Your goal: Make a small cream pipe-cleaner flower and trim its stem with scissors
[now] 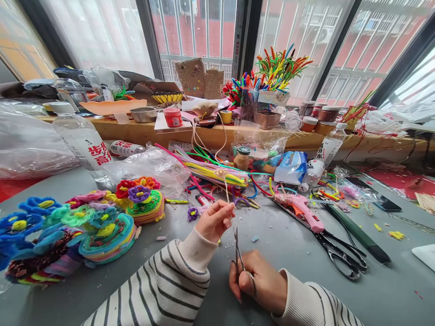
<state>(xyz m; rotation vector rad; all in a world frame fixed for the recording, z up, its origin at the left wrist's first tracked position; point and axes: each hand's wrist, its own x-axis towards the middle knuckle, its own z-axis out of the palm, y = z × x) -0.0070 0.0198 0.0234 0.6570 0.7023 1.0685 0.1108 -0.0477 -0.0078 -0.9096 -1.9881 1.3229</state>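
Note:
My left hand (215,220) is closed in a pinch on a thin pale pipe cleaner (224,180) that rises from my fingertips and ends in a small loop. My right hand (258,281) is closed round the handles of small metal scissors (238,250), whose blades point up toward the left hand's fingertips. Both hands hover over the grey table (278,235) near its front edge. Both sleeves are white with dark stripes.
Finished pipe-cleaner flower coasters (102,226) lie at left. A pile of coloured pipe cleaners (217,170), a pink glue gun (301,209), black scissors (341,256), a small purple flower (192,213), bottles and plastic bags crowd the table behind. A wooden ledge (149,131) holds jars and craft flowers.

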